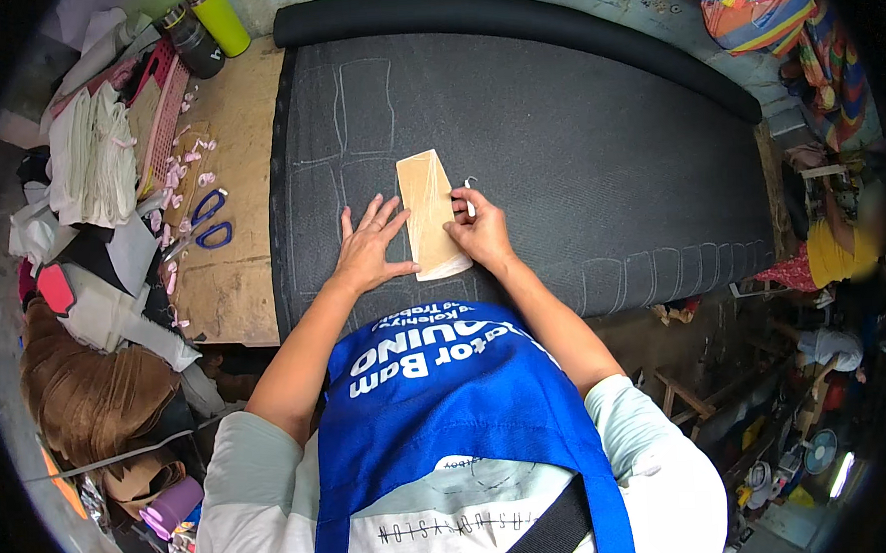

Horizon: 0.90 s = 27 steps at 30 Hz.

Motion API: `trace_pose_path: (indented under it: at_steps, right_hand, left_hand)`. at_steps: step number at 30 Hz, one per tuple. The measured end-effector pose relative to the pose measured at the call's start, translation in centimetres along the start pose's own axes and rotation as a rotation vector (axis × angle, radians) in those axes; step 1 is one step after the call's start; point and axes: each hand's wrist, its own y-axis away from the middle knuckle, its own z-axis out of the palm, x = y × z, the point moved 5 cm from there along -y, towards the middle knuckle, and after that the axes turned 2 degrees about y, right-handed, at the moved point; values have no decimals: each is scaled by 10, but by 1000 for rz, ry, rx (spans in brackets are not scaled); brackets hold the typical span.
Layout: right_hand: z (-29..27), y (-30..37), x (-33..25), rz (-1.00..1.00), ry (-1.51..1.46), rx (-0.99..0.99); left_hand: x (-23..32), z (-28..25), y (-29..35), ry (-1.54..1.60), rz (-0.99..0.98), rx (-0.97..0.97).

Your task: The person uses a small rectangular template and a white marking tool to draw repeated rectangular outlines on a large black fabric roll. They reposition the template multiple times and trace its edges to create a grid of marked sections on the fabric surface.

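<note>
A tan cardboard pattern piece (426, 212), marked with pale lines, lies flat on the black fabric (597, 158). My left hand (370, 252) is spread at its left side, fingers apart, with the thumb and some fingertips at its edge. At the opposite edge my right hand (481, 229) is closed round a short white marking stick (470, 199), perhaps chalk. White outlines (364, 105) are drawn on the fabric at the far left, and a row of curved ones (653, 275) runs along the near right edge.
The fabric's thick roll (509, 13) lies along the far side. Blue-handled scissors (210, 221) and pink scraps rest on the wooden table (243, 287) at left. Beyond are a pink basket (169, 121), a green tumbler (219, 23) and piled cloth. Another person (833, 254) is at right.
</note>
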Motion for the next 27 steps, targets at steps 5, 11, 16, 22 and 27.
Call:
trace_pose_path:
  at_steps: [5, 11, 16, 22, 27]
  right_hand:
    - [-6, 3, -12, -55, 263, 63]
    - [-24, -1, -18, -10, 147, 158]
    - [4, 8, -14, -101, -155, -95]
    - [28, 25, -14, -78, 112, -309]
    - [36, 27, -36, -382, 323, -414]
  left_hand:
    - [0, 3, -4, -84, -54, -119]
    - [-1, 6, -6, -86, -101, -154]
    - [-2, 7, -9, -90, -95, -194]
    - [4, 0, -6, -142, -59, -221]
    - [5, 0, -8, -82, -103, -240]
